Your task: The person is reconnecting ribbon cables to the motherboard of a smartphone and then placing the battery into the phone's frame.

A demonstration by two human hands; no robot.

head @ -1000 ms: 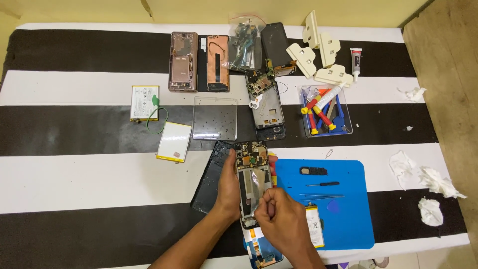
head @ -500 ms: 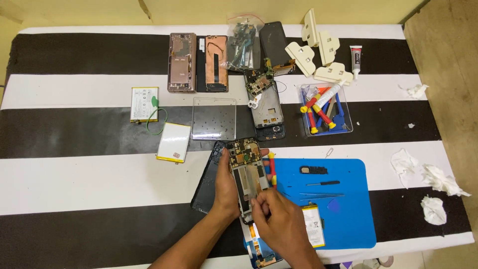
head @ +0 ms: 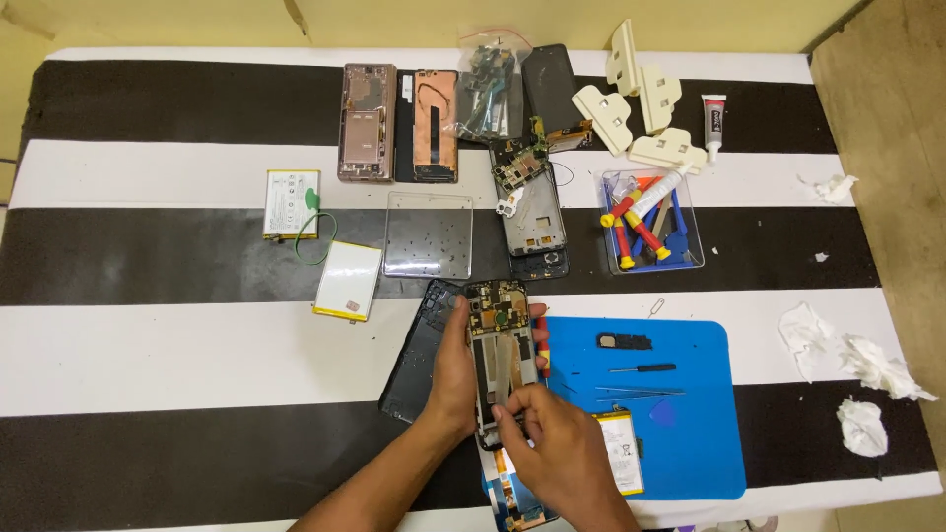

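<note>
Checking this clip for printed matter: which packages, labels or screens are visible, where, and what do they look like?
Clear plastic bag: top centre, holds small dark parts.
White glue tube: top right, black cap, red-marked label.
White battery: left, rectangular, printed label, green tab.
White-faced battery: below it, yellow edges.
Labelled battery: on the blue mat, beside the right hand.
Opened phone: held by the left hand, no lit screen.

Striped table (head: pixel 148 345) (blue mat (head: pixel 700 433), phone parts (head: pixel 527 212))
</note>
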